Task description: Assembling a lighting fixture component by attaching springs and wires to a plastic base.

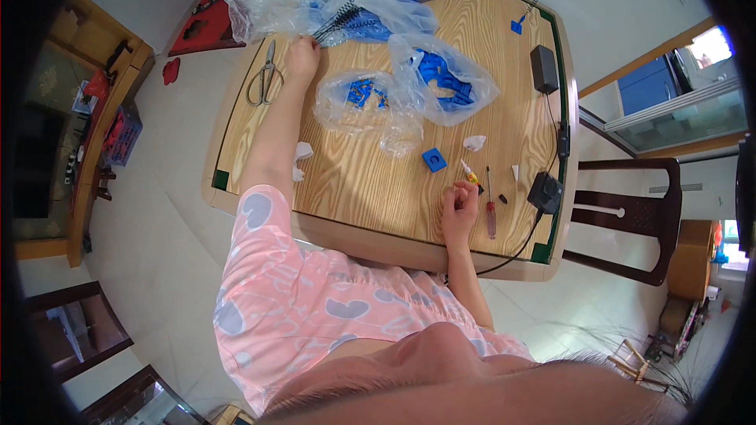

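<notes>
My left hand [302, 59] reaches to the far left of the table, its fingers closed on the straight ends of a bundle of black coiled spring rods [340, 17]. The rods lean over a clear plastic bag [268, 12]. My right hand [460, 211] rests near the front edge with curled fingers; anything inside them is hidden. Just beyond it lies a small yellow and white glue tube [470, 174], and beside it a red-handled screwdriver [491, 216]. A blue square block [434, 160] with a round recess sits nearby.
Scissors [266, 79] lie left of my forearm. Open clear bags hold small blue-and-brass parts [366, 94] and blue pieces [449, 83]. A blue base with an upright spring rod [517, 27] stands far right. A black power adapter [544, 193] and its cable run along the right edge.
</notes>
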`<state>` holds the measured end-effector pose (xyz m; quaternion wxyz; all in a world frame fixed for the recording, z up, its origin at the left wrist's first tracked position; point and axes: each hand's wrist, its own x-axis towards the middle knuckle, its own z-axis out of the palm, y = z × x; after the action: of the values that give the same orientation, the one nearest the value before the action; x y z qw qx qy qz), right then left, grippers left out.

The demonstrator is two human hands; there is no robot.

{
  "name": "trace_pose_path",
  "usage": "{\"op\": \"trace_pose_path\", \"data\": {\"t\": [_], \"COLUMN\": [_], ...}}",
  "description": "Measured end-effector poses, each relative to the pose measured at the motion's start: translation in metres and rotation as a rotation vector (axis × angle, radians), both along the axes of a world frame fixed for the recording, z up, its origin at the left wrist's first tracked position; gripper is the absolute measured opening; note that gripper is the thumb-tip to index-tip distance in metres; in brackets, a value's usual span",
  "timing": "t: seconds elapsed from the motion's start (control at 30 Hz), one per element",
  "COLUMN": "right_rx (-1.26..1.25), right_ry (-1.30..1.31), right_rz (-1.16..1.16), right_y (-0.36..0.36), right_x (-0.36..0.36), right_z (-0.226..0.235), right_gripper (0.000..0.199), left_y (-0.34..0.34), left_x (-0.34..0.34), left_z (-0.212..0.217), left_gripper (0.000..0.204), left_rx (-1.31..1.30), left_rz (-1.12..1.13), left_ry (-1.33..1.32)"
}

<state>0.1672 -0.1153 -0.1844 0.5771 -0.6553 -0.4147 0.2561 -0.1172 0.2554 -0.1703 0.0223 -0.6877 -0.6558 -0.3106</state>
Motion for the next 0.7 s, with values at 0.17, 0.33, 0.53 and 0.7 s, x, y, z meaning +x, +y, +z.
{"op": "trace_pose_path", "data": {"t": [0.17, 0.33, 0.53, 0.7], "right_rx": [-0.01, -0.013, -0.03, -0.028], "right_ry": [0.018, 0.012, 0.008, 0.035], "right_rz": [-0.003, -0.008, 0.005, 0.002], "right_y": [0.0, 0.0, 0.001, 0.002], "right_x": [0.003, 0.002, 0.002, 0.001], "right_z": [0.0, -0.001, -0.002, 0.001], "right_gripper": [0.015, 0.015, 0.014, 0.012], "left_y": [0.007, 0.022, 0.028, 0.008], "left_x": [0.014, 0.003, -0.008, -0.002], "left_z": [0.005, 0.0, -0.005, -0.006], "left_gripper": [0.011, 0.018, 0.024, 0.023], "left_rx": [0.004, -0.128, -0.221, -0.285], "left_rz": [-0.008, -0.029, -0.078, -0.143], "left_ry": [-0.032, 0.03, -0.062, -0.064]}}
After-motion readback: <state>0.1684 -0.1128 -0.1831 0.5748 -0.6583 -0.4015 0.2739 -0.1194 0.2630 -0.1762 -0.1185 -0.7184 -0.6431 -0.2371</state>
